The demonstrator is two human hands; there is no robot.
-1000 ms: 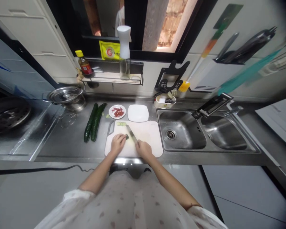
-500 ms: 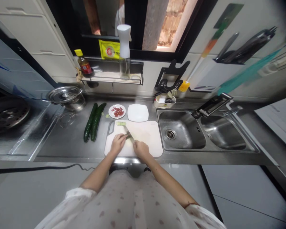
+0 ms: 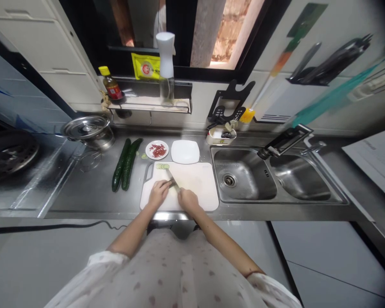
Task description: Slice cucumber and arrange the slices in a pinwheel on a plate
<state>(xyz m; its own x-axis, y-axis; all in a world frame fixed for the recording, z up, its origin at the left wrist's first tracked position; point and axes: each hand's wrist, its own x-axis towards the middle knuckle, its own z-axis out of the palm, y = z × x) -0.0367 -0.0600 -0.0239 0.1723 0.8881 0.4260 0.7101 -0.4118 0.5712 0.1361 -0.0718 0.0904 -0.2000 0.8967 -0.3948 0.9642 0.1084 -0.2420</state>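
Well to the left of both hands, a lidded steel pot [image 3: 86, 127] stands toward the back of the metal counter [image 3: 80, 192]. Nearer the left hand, though well apart from it, two whole dark green cucumbers [image 3: 124, 164] lie side by side, lengthwise. Beyond and to the left of the hands, a sauce bottle [image 3: 112, 89] with a yellow cap stands on the wall shelf [image 3: 141, 102].

Straight ahead of the left hand [image 3: 158, 194], past the edge of the white cutting board [image 3: 200, 179], a small round plate [image 3: 148, 152] holds chopped red pieces [image 3: 158, 150]. Pale cucumber slices [image 3: 162, 166] lie in an overlapping row on the board, between that plate and the left hand. The left hand is bent over the board, its fingertips gripping a short cucumber piece [image 3: 171, 184].

Between the hands, the kitchen knife [image 3: 171, 174] slants forward and left across the cucumber piece; whether its edge has entered the flesh cannot be made out. The right hand [image 3: 188, 200] is clenched around the knife's handle, low over the board. Ahead of it, beyond the board, sits a white squarish plate [image 3: 185, 152]. Farther right of the right hand is the double-bowl steel sink [image 3: 250, 184], with a black faucet [image 3: 280, 143] over it.
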